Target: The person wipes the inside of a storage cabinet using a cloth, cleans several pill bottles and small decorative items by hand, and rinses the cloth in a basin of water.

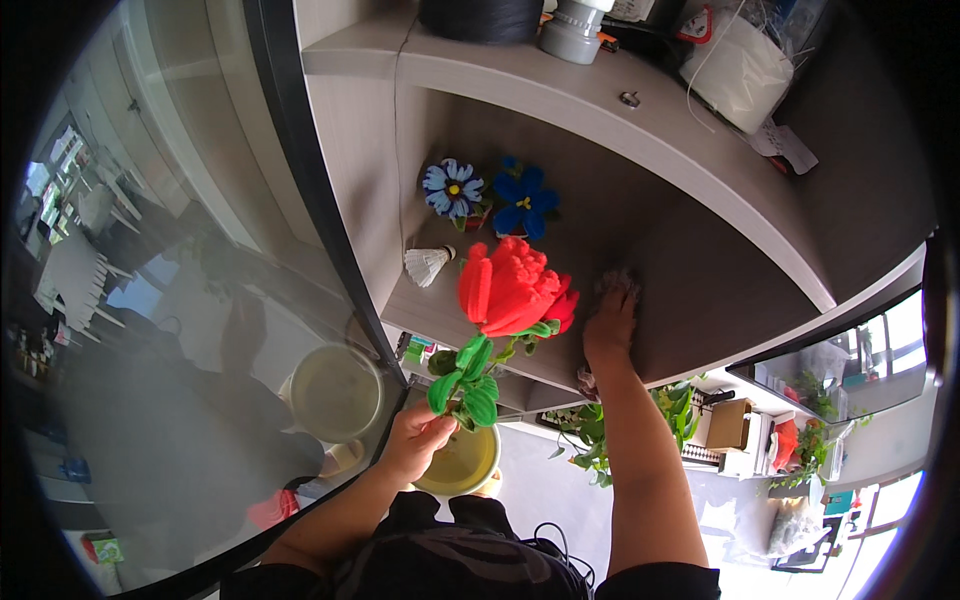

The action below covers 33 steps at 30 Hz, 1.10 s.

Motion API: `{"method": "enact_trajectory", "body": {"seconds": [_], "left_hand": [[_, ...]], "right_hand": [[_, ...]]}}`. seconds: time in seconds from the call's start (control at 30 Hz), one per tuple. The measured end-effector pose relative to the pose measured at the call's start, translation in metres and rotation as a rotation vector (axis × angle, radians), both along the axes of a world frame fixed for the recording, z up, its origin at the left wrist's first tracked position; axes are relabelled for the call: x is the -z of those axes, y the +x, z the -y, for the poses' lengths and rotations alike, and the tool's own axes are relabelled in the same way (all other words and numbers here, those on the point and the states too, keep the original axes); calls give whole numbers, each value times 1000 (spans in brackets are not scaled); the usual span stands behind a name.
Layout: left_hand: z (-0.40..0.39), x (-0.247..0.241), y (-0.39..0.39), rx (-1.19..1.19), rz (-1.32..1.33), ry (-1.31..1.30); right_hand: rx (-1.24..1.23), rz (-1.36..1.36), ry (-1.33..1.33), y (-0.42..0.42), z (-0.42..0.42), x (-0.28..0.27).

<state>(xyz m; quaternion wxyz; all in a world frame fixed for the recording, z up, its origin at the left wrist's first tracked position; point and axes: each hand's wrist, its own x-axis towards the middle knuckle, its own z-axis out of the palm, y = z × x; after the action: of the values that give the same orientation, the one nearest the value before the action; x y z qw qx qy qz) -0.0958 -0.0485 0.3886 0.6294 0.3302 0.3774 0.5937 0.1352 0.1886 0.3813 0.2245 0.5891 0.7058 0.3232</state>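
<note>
My left hand point(412, 444) pinches the lower stem of a red chenille-stem flower point(504, 289) with fuzzy green leaves point(471, 379). The bloom is held up in front of a grey wood-look shelf compartment point(705, 300). Inside that compartment, my right hand point(611, 330) presses a crumpled cloth point(616, 281) against the shelf board. Part of the cloth lies under the fingers, and another bit sticks out near the wrist. Towards the compartment's left side stand a light-blue craft flower point(453, 189) and a dark-blue craft flower point(525, 202). A white shuttlecock point(427, 265) lies close to them.
On the shelf above are a black spool-like object point(480, 16), a grey-and-white plastic fitting point(574, 30) and a white plastic bag point(739, 79). A black-framed glass door point(315, 187) runs along the left. Below sits a yellowish basin point(469, 461), beside leafy potted plants point(592, 435).
</note>
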Motion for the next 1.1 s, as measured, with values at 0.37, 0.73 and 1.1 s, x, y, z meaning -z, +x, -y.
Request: {"method": "enact_trajectory", "body": {"seconds": [0.37, 0.73, 1.1], "left_hand": [[9, -2, -10, -52, -31, -34], [13, 0, -11, -110, -118, -60], [14, 1, -18, -85, -141, -57]], "right_hand": [[-649, -1199, 751, -39, -44, -112], [-359, -1125, 194, -30, -181, -96], [-364, -1159, 517, -22, -119, -9]]}}
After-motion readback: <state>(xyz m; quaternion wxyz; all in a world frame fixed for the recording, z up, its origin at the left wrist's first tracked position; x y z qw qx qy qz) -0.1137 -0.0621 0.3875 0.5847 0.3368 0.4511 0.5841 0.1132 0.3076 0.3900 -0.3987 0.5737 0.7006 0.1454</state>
